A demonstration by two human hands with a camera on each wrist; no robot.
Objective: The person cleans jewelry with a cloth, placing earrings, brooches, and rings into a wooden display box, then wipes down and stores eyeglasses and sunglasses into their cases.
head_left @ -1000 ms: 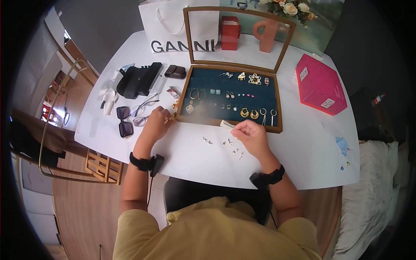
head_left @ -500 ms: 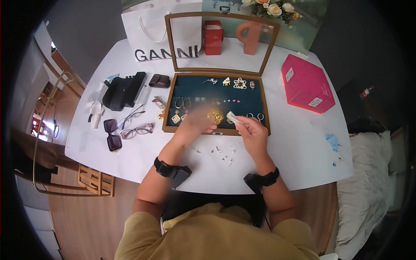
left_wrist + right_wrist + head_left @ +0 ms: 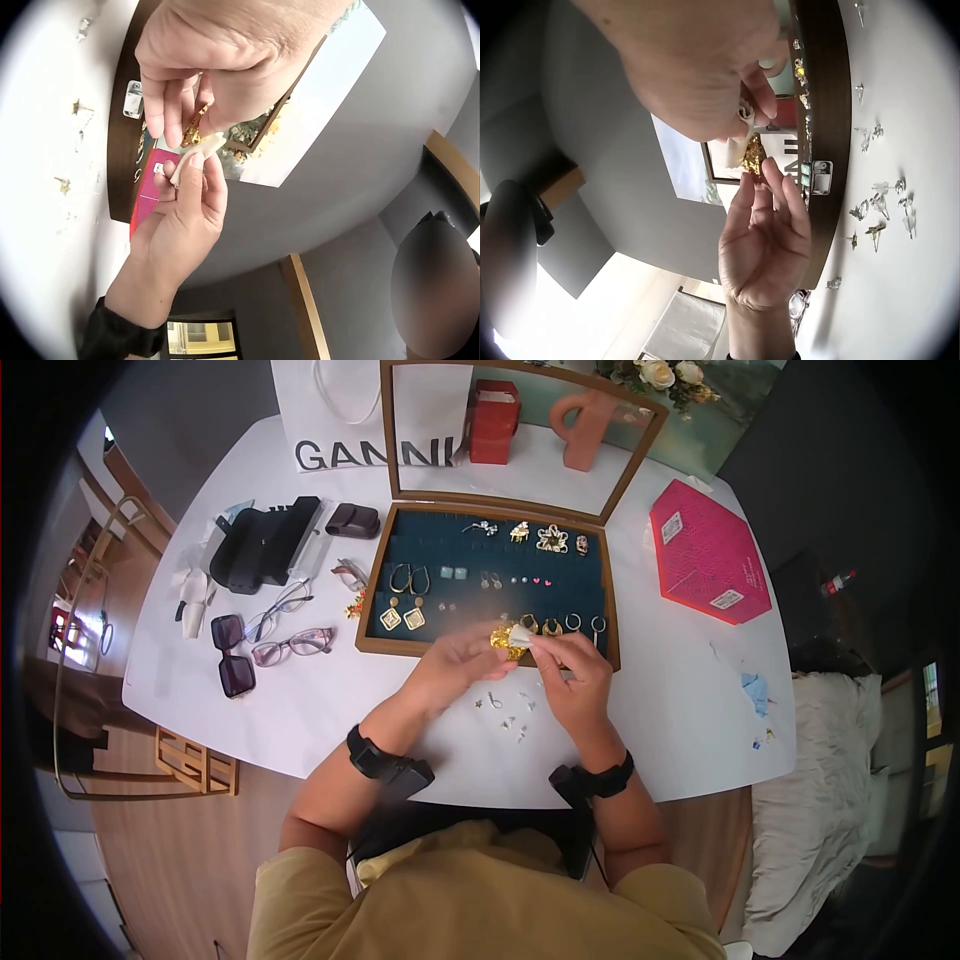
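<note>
In front of the jewellery case [image 3: 365, 615], my left hand [image 3: 450, 668] pinches a shiny gold textured piece of jewellery [image 3: 754, 156] between thumb and fingertips. Opposite it, my right hand [image 3: 580, 668] grips a folded white cloth [image 3: 737, 153] with thumb and fingers. The cloth's end lies against the gold piece, as both wrist views show. Rows of earrings and brooches fill the case's dark green lining; its glass lid [image 3: 635, 465] is raised. Below the hands, several small silver and gold stud earrings [image 3: 877, 202] are scattered on the white table [image 3: 640, 750].
At the left lie sunglasses [image 3: 235, 672], clear glasses [image 3: 292, 647] and a black case [image 3: 265, 545]. A white paper bag [image 3: 345, 425] stands behind, beside a red box [image 3: 494, 422]. To the right are a pink hexagonal box [image 3: 710, 550] and a blue scrap [image 3: 755, 693].
My left hand has moved right from beside the glasses, bringing the gold piece in front of the case to the cloth. My right hand has kept hold of the cloth.
</note>
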